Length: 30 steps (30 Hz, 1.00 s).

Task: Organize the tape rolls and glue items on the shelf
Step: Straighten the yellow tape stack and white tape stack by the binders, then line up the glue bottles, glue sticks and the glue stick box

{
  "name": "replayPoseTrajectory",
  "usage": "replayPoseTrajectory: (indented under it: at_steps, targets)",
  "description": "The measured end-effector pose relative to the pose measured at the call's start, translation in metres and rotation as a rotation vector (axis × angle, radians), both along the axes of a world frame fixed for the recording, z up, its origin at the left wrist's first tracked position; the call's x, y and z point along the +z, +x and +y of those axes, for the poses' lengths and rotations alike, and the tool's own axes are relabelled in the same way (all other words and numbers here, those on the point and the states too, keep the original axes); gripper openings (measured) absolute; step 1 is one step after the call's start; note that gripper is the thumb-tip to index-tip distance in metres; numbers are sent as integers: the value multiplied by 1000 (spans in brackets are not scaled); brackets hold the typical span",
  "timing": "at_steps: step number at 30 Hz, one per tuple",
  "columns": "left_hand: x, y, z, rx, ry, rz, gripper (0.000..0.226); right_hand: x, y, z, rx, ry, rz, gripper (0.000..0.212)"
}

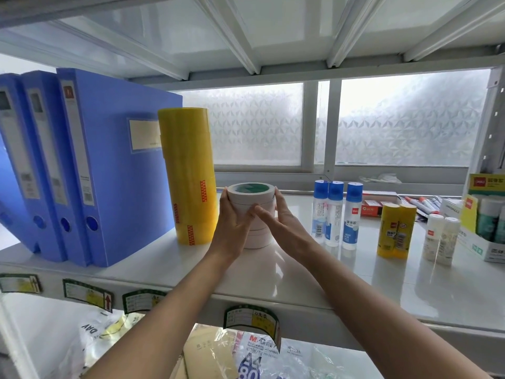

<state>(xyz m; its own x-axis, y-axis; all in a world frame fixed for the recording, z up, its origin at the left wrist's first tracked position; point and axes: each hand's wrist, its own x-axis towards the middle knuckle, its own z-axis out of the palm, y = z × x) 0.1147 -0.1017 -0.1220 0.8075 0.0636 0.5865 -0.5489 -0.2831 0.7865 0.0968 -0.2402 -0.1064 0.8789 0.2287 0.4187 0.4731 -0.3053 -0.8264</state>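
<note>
1. A white metal shelf (300, 274) stands in front of a frosted window (396, 119), with the underside of the next shelf overhead.
2. My left hand (232, 217) and right hand (281, 222) clasp a stack of white tape rolls (252, 196) from either side. The fingers curl round the back and the thumbs lie across the front, nearly meeting.
3. The stack stands upright on the shelf, near its middle, with a green core showing in the top roll.
4. Just to its left a taller stack of yellow tape rolls (188, 173) stands upright, close beside my left hand. It is next to three blue file boxes (114, 160) that lean to the left.
5. To the right, apart from my hands, three liquid glue bottles (334, 214) with blue caps stand together.
6. Farther right are two yellow glue sticks (396, 231), then two white glue sticks (440, 239), all upright.
7. At the right edge an open carton (486, 247) holds more glue sticks.
8. Paper labels (251, 321) hang on the shelf's front edge, and plastic-wrapped paper packs (246, 356) lie on the shelf below.
</note>
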Motion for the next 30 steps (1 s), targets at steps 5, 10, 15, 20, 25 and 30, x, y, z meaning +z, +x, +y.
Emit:
replayPoseTrajectory:
  at_steps: [5, 10, 15, 20, 25, 30]
  targets:
    - [1, -3, -1, -3, -18, 5, 79, -3, 2, 2, -75, -69, -47, 85]
    - [9, -15, 1, 31, -3, 37, 100, -1, -6, 1, -134, -154, -80, 87]
    - [34, -53, 1, 166, 104, -10, 113, 27, -36, -13, -306, -290, -394, 73]
    - [83, -74, -36, 97, 412, -172, 65, 71, -46, -74, -480, -275, -627, 62]
    - [70, -63, -99, -47, 554, 308, 60, 47, -51, -106, -566, -207, -430, 87]
    - [36, -44, -111, -131, 365, 431, 59, 5, -38, -110, -553, -198, -303, 101]
